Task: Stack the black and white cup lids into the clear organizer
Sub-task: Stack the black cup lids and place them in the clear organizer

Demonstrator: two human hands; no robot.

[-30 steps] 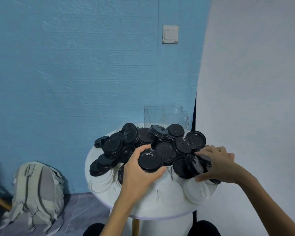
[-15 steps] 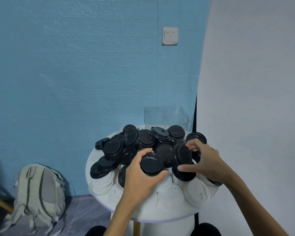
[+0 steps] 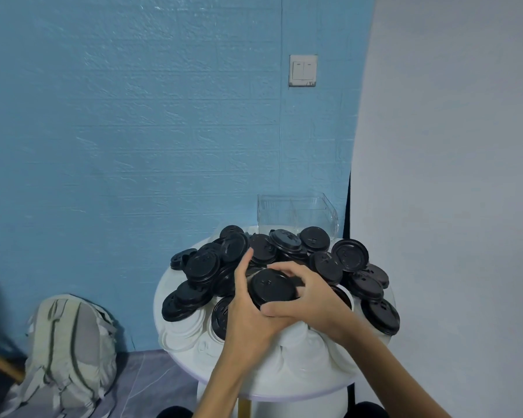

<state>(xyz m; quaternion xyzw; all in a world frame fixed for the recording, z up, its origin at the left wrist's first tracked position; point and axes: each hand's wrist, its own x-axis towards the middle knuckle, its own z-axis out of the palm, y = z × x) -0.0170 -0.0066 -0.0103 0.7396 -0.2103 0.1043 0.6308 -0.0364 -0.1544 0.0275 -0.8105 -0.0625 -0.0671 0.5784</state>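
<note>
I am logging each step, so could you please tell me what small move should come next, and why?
Probably carry the black lid stack, gripped by the left hand and right hand, back to the clear organizer, which looks empty behind the pile.

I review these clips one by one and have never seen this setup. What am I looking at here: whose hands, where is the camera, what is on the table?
No machine here: a person works with bare hands, filmed by a camera worn on the head, looking forward and down. A round white table is heaped with black lids and white lids. At its far edge stands the clear organizer, with no lids visible inside. Both hands meet over the pile: the left hand and right hand together hold a black lid stack. A backpack sits on the floor.
</note>
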